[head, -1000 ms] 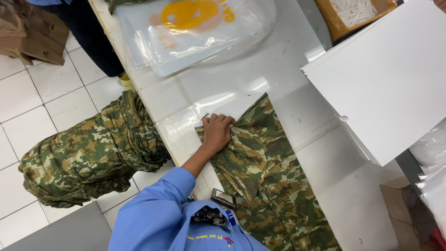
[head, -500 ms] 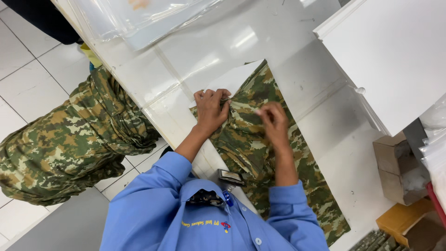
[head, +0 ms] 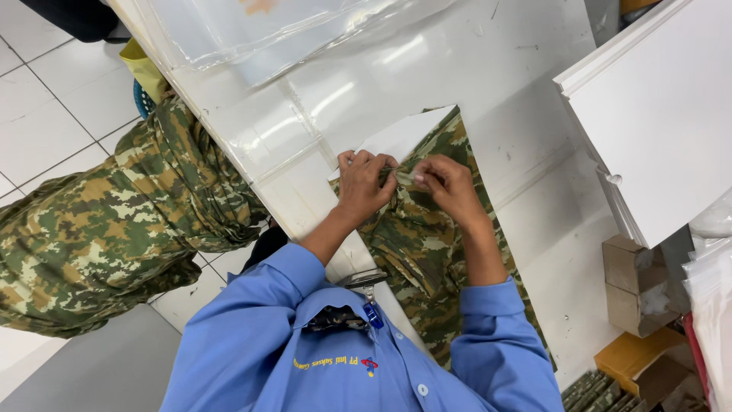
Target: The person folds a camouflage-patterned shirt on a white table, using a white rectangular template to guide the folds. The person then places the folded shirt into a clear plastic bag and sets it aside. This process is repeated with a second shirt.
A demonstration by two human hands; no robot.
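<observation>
I looked down on a garment packing room. A long white table (head: 488, 84) carried clear plastic bags (head: 252, 30), a heap of camouflage clothes (head: 99, 229) lay beside it, white boards (head: 663, 122) were stacked, and cartons (head: 633, 282) stood on the tiled floor (head: 46, 99).

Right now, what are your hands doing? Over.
Left hand and right hand both pinching camouflage garment on white table. White card under it. Nothing blocking.
</observation>
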